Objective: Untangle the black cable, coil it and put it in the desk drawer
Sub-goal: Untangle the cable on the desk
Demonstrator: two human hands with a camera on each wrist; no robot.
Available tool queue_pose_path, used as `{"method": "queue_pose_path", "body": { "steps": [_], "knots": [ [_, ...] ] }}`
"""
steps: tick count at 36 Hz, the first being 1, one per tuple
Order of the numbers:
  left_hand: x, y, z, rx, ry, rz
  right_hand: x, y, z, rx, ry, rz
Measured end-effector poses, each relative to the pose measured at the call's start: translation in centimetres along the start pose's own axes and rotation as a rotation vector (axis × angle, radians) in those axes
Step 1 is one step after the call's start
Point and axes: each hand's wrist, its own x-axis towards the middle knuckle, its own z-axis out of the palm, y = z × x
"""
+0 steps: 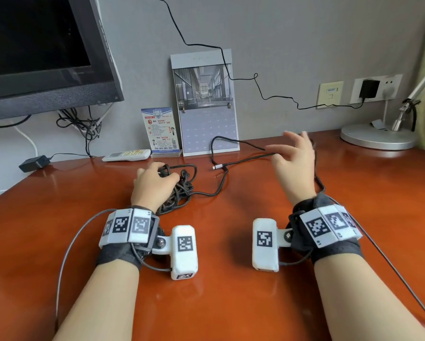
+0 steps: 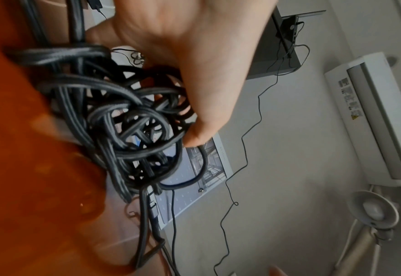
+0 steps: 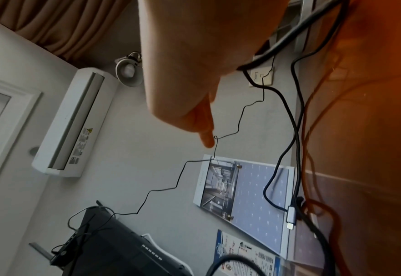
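Holding the knot down comes first: my left hand (image 1: 152, 183) sits on the tangled bundle of the black cable (image 1: 182, 185) on the bench (image 1: 231, 303), and the left wrist view shows thumb and fingers curled into the loops, so that grip has hold of the tangle. My right hand (image 1: 292, 163) is raised near the free strand, fingers spread and blurred. The strand passes by the fingers and round the far side of the wrist, but whether that grip pinches it I cannot tell.

To do this step well, I judge I should keep the left hand as a light anchor, not a clamp, and let the right draw the loose run outward slowly, following it back to the knot rather than tugging. Pulling hard would likely tighten the loops. The silver plug end (image 1: 217, 166) lies free on the bench between my hands, so feeding that end back through the loops looks the surest way.

Counting: one black cable, one dense tangle, one plug end visible, two hands. I see no drawer from here.
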Motion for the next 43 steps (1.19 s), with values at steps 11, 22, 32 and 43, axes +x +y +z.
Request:
{"method": "queue_pose_path", "body": {
  "steps": [11, 22, 32, 43],
  "knots": [
    [-1.5, 2.2, 1.2, -0.335, -0.157, 0.060, -1.9, -1.3, 1.5, -0.101, -0.779, -0.014],
    [-1.9, 3.0, 1.9, -0.523, -0.190, -0.056, -1.9, -0.8, 2.3, -0.123, -0.641, -0.081],
    [-2.6, 3.5, 2.1, -0.570, -0.297, -0.165, -1.4, -1.2, 2.8, 0.276, -0.429, 0.019],
    [-3.4, 4.1, 1.9, -0.500, -0.349, 0.018, -0.6, -0.2, 2.5, 0.241, -0.074, 0.239]
  ]
}}
